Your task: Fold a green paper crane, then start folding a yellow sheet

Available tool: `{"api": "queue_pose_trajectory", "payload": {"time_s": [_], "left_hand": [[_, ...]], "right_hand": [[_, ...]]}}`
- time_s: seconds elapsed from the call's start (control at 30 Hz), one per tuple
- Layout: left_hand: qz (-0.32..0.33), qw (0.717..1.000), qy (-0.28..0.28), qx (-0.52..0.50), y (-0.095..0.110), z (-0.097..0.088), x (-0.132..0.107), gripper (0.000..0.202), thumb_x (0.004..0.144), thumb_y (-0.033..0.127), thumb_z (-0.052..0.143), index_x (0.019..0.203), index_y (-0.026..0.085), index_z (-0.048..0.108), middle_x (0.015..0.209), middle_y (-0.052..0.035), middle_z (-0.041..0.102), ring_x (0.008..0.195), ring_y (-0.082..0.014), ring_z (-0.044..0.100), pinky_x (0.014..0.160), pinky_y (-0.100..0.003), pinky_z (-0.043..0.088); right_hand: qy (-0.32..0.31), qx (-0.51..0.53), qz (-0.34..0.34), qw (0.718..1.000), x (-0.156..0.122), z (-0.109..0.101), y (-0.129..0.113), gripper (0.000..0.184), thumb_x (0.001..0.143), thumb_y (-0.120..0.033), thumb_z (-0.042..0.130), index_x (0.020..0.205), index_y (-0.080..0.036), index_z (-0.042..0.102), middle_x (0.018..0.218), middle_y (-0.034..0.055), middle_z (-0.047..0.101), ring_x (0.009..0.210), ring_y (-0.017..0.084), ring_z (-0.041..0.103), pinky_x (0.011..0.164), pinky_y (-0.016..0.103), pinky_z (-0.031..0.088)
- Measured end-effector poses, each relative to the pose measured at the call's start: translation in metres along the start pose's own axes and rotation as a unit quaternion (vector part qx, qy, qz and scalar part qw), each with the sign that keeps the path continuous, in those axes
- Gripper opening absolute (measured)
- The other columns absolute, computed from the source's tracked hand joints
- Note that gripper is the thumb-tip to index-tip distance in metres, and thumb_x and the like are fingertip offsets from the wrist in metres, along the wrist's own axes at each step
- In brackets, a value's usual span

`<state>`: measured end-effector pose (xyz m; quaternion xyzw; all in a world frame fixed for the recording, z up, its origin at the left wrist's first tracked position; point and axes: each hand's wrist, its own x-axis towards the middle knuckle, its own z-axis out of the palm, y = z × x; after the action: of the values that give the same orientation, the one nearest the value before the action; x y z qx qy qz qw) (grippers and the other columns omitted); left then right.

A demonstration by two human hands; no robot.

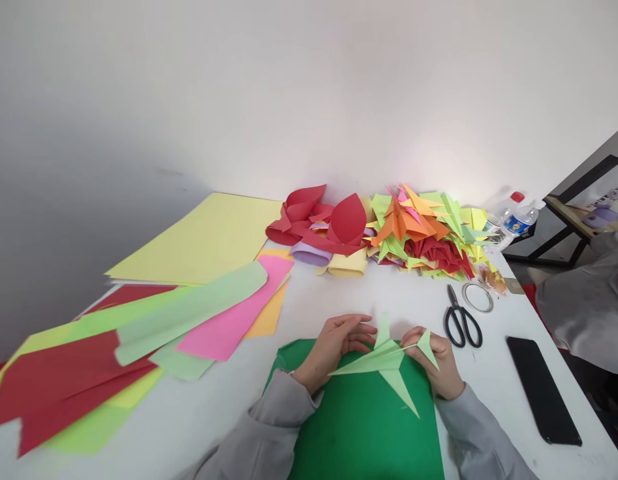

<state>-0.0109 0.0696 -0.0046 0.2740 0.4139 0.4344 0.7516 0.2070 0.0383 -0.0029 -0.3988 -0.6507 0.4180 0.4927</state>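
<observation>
A pale green folded paper plane (386,358), with wings and a forked tail, is held over a green sheet (359,427). My right hand (439,363) pinches it near the tail, thumb and fingers closed on the narrow body. My left hand (339,347) is beside the plane's left side, fingers loosely curved and apart behind the upper wing. Whether those fingers touch the paper is hard to see. The plane's nose points left, toward my left wrist.
Scissors (461,320), a tape roll (477,298) and a black phone (543,392) lie right. Behind are folded paper pieces (413,227), red paper scraps (319,223) and bottles (519,219). Coloured strips (189,313) and a yellow sheet (203,237) spread left. Someone's grey sleeve (589,300) shows right.
</observation>
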Motion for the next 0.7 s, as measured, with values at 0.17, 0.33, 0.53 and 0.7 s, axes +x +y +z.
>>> {"api": "queue_pose_trajectory", "payload": {"time_s": [0.17,0.33,0.53,0.7], "left_hand": [[0.039,0.999,0.029,0.002,-0.001,0.0,-0.002,0.039,0.071,0.047,0.073,0.087,0.012,0.071,0.081,-0.0123,0.074,0.073,-0.0205,0.069,0.066,-0.028,0.053],[0.12,0.987,0.102,0.015,-0.002,-0.001,0.0,0.039,0.071,0.049,0.068,0.089,0.014,0.069,0.075,-0.0074,0.071,0.071,-0.0211,0.066,0.06,-0.03,0.053],[0.149,0.979,0.136,0.0,-0.006,-0.003,0.003,0.034,0.066,0.043,0.073,0.082,0.015,0.065,0.067,-0.0026,0.066,0.057,-0.0151,0.061,0.06,-0.03,0.053],[0.146,0.98,0.138,0.001,-0.007,-0.003,0.002,0.03,0.067,0.041,0.074,0.078,0.015,0.064,0.068,-0.0026,0.067,0.057,-0.0139,0.061,0.059,-0.028,0.052]], "right_hand": [[0.079,-0.007,-0.01,0.997,0.0,-0.001,0.004,0.013,0.087,-0.029,0.066,0.079,-0.022,0.073,0.081,0.0051,0.068,0.078,0.02,0.064,0.071,0.034,0.052],[0.131,-0.039,-0.024,0.99,-0.001,-0.003,0.009,0.011,0.087,-0.027,0.066,0.08,-0.021,0.073,0.083,0.0057,0.068,0.08,0.02,0.064,0.07,0.034,0.052],[0.175,-0.067,-0.039,0.982,-0.001,-0.003,0.015,0.01,0.087,-0.027,0.066,0.082,-0.022,0.074,0.084,0.0063,0.068,0.082,0.022,0.063,0.072,0.035,0.052],[0.191,-0.081,-0.043,0.977,0.0,-0.001,0.014,0.012,0.087,-0.027,0.065,0.079,-0.022,0.073,0.082,0.0059,0.068,0.082,0.021,0.063,0.07,0.034,0.052]]}}
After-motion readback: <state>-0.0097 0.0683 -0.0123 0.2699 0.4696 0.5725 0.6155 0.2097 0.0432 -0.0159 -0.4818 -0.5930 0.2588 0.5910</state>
